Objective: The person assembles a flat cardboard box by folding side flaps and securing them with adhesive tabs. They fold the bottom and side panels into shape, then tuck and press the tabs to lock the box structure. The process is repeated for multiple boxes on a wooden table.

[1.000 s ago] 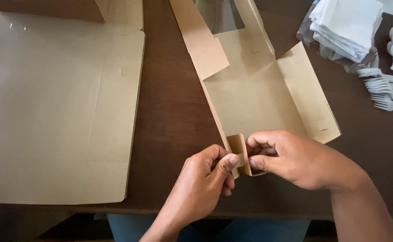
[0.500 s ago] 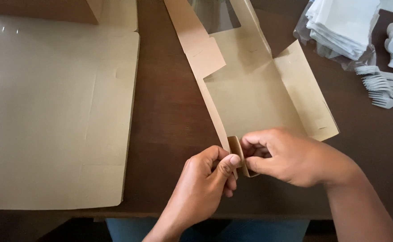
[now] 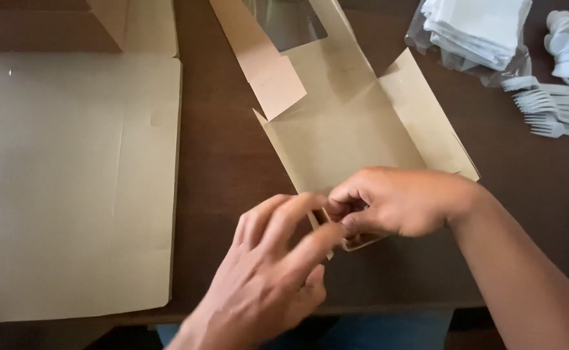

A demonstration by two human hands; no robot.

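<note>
Kraft box blank, small flap pinched at its near edge

Kraft box blank (image 3: 343,139) lies unfolded on the dark tabletop (image 3: 223,162), its clear window panel (image 3: 288,23) pointing away from the person. From the head view, the right hand (image 3: 398,201) pinches a small flap (image 3: 356,241) at the blank's near edge between thumb and fingertips. The left hand (image 3: 278,259) hovers just beside it, fingers spread and slightly blurred, holding nothing visible. To fold well, the crease likely wants firm pressure along its scored line, with the blank held flat. A large flat cardboard sheet (image 3: 70,181) lies to the left; bagged white napkins (image 3: 479,32) and white plastic forks (image 3: 557,110) sit at far right.
</note>
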